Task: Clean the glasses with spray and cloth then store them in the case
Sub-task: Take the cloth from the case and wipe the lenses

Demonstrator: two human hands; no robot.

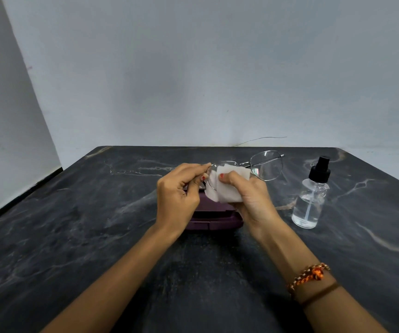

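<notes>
Thin metal-framed glasses [267,165] are held in the air over the middle of the dark table. My left hand [179,193] pinches the frame at its left end. My right hand [251,198] holds a white cloth [227,186] folded around the left lens, thumb pressed on the cloth. The right lens sticks out uncovered to the right. A dark purple glasses case [214,216] lies on the table under my hands, mostly hidden by them. A clear spray bottle [310,198] with a black nozzle stands upright to the right, untouched.
The dark marbled table [97,236] stands in a corner of pale walls, its far edge close behind the glasses. A thin wire [261,138] runs along the wall at the back. My right wrist wears an orange bracelet [311,277].
</notes>
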